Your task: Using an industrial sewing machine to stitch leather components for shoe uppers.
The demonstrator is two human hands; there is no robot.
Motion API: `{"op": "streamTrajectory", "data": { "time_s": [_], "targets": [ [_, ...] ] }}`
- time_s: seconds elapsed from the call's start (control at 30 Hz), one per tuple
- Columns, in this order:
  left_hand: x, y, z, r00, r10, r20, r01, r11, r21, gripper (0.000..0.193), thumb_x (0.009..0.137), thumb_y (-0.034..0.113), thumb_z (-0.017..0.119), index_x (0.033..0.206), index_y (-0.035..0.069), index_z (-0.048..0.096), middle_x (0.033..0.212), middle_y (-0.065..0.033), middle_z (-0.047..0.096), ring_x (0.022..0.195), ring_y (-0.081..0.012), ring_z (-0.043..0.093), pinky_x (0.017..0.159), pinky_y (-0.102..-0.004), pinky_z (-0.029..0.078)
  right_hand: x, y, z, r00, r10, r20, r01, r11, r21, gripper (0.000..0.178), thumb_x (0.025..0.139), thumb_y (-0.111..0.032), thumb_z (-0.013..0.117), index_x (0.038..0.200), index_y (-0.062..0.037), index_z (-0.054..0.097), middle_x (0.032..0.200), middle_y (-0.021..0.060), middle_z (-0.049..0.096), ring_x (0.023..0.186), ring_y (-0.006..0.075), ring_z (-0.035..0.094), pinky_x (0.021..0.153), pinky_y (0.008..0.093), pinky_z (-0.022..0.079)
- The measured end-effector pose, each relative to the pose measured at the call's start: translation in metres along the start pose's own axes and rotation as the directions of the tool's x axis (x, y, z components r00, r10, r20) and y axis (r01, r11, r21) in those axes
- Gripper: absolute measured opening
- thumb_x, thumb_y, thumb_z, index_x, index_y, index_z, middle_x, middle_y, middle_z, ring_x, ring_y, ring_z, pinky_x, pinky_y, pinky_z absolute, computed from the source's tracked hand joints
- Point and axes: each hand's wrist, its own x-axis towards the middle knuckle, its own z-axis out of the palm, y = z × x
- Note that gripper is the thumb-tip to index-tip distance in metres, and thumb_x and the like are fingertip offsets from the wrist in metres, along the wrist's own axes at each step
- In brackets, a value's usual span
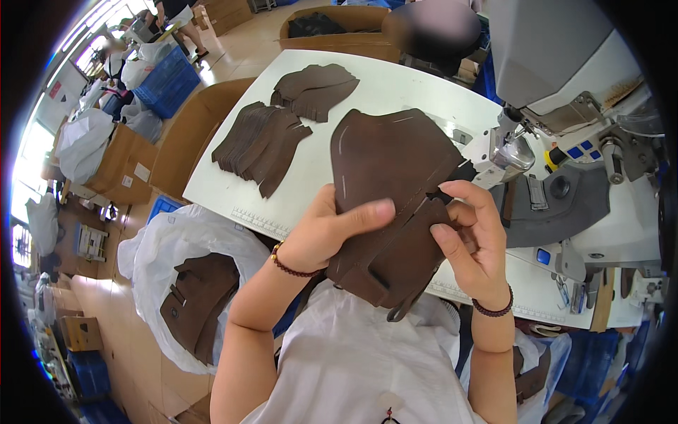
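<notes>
In front of my chest is a dark brown leather piece [388, 159], made of stitched panels with a seam across it and pale marks near its edges. My left hand [335, 226] grips its left side, thumb flat on top and the other fingers hidden underneath. At the right edge, by the seam, my right hand [472, 237] pinches a narrow flap with thumb and bent fingers. The head of an industrial sewing machine [512, 152] stands just beyond the piece's right corner. Two stacks of similar brown panels, a nearer one [258, 145] and a farther one [318, 88], lie on the white table [395, 81].
A white plastic bag [152, 261] with brown pieces [205, 300] sits left of my legs. Cardboard boxes [123, 159] and a blue crate [166, 81] stand farther left. At the right are a grey machine bed [579, 205] and small tools [563, 291]. People [180, 25] are in the background.
</notes>
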Motion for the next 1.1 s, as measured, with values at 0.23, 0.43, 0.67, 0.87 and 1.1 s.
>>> {"op": "streamTrajectory", "data": {
  "time_s": [0.23,0.43,0.67,0.87,1.1],
  "targets": [
    [-0.004,-0.001,0.006,0.981,0.183,0.067,-0.195,0.938,0.287,0.052,0.068,0.004,0.078,0.114,0.0,0.054,0.105,-0.0058,0.061,0.096,-0.0133,0.056,0.084,-0.0283,0.045,0.002,0.003,0.005,0.992,-0.059,-0.107,0.053,0.997,-0.051,0.036,0.083,-0.003,0.06,0.116,0.0,0.045,0.061,-0.0001,0.052,0.056,0.0036,0.045,0.058,0.0178,0.033],
    [0.0,-0.009,0.004,0.94,0.309,0.146,-0.342,0.847,0.407,0.039,0.069,-0.002,0.073,0.106,0.001,0.059,0.099,-0.0038,0.063,0.091,-0.01,0.056,0.079,-0.026,0.045,0.003,0.006,0.008,0.959,-0.238,-0.156,0.219,0.967,-0.13,0.037,0.077,0.001,0.062,0.11,0.0014,0.047,0.056,-0.0025,0.049,0.049,0.0024,0.04,0.05,0.0179,0.029],
    [-0.002,-0.018,0.008,0.929,0.345,0.135,-0.37,0.836,0.406,0.031,0.07,-0.005,0.071,0.099,0.0,0.061,0.093,-0.0029,0.064,0.084,-0.0094,0.058,0.075,-0.0256,0.047,0.001,0.004,0.007,0.95,-0.264,-0.164,0.234,0.955,-0.182,0.034,0.075,0.003,0.061,0.108,-0.0003,0.049,0.054,-0.0039,0.045,0.047,0.0026,0.037,0.048,0.0182,0.028],
    [-0.003,-0.024,0.013,0.932,0.357,0.065,-0.353,0.853,0.384,0.031,0.071,-0.004,0.073,0.099,0.001,0.062,0.093,-0.0033,0.065,0.085,-0.0094,0.059,0.076,-0.0257,0.048,-0.008,-0.005,0.003,0.959,-0.276,-0.058,0.227,0.878,-0.421,0.036,0.075,0.003,0.062,0.108,0.0009,0.048,0.061,-0.0028,0.053,0.059,0.002,0.045,0.06,0.0161,0.032],
    [0.0,-0.021,0.014,0.952,0.304,0.034,-0.299,0.903,0.309,0.032,0.069,-0.004,0.074,0.098,0.001,0.062,0.093,-0.0034,0.065,0.084,-0.0099,0.059,0.075,-0.0246,0.048,-0.012,0.003,0.006,0.955,-0.279,-0.099,0.232,0.914,-0.334,0.032,0.083,0.001,0.057,0.112,0.0014,0.046,0.062,0.0023,0.049,0.055,0.0069,0.044,0.057,0.0188,0.035]
  ]
}}
